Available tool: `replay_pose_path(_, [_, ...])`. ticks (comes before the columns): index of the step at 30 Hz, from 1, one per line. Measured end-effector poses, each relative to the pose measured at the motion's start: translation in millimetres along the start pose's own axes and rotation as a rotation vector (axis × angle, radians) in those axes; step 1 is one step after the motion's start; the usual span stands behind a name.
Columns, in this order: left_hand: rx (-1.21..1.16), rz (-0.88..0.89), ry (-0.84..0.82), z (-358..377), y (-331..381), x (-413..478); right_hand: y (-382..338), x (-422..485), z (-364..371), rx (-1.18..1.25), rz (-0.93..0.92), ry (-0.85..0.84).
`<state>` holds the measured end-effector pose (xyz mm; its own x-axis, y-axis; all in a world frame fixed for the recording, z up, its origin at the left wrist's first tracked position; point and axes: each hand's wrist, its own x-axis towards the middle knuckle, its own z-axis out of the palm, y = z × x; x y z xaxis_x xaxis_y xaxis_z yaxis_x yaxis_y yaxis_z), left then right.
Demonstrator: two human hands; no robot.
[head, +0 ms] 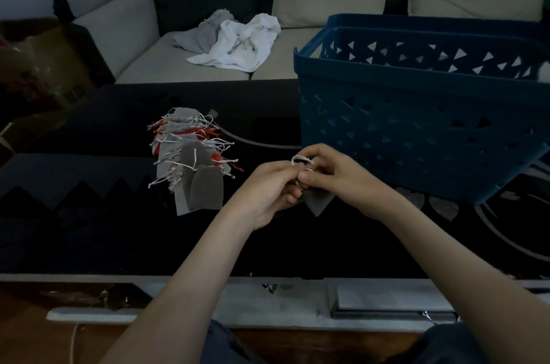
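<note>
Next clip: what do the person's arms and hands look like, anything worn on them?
Both the left hand and right hand are ungloved, with no ring, watch or bracelet visible in the dim light. The left forearm and right forearm are sleeveless as far as the frame shows.

The left hand (268,188) and right hand (336,176) pinch a grey tag (320,203) whose white string (300,159) loops above the fingers; a heap of strung tags (193,161) lies left, a blue basket (416,113) right
</note>
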<state>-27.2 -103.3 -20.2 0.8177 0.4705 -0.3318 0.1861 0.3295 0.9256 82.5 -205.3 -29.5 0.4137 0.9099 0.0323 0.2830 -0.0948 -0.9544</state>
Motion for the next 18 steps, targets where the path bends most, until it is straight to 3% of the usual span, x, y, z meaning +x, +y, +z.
replay_pose_path(6, [0.075, 0.033, 0.028, 2, -2, 1, 2, 2, -2, 0.142, 0.052, -0.017])
replay_pose_path(12, [-0.024, 0.025, 0.040, -4, -2, 4, 3, -2, -1, 0.190, 0.073, -0.132])
replay_pose_path(15, [-0.083, 0.021, -0.041, -9, 0, 3, 3, -2, -2, 0.179, 0.081, -0.100])
replay_pose_path(18, [0.024, 0.087, -0.081, -14, -3, 3, 6, -1, -8, 0.250, 0.087, -0.034])
